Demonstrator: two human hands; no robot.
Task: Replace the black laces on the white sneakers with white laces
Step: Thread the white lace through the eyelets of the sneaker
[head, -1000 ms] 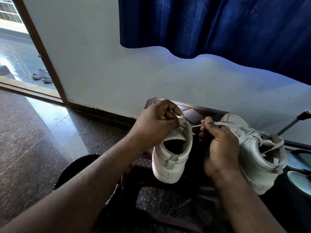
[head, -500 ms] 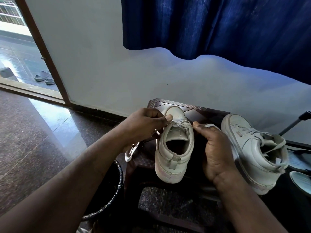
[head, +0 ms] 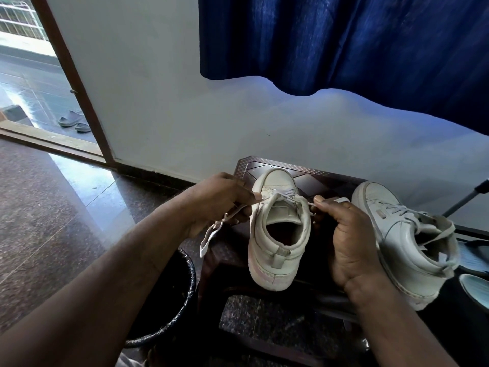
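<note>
Left sneaker [head: 277, 247], on stool [head: 325, 178]: white lace [head: 210, 234] threaded. Left hand [head: 219, 202] pinches its left end; right hand [head: 349, 234] pinches its right end. Right sneaker [head: 404, 234], just beside: already laced white. No black lace visible. Remaining, by judgement: tighten and tie.

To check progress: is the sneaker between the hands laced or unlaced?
Laced, at least partly: a white lace crosses the sneaker front; the left hand and right hand each pinch one end.
</note>
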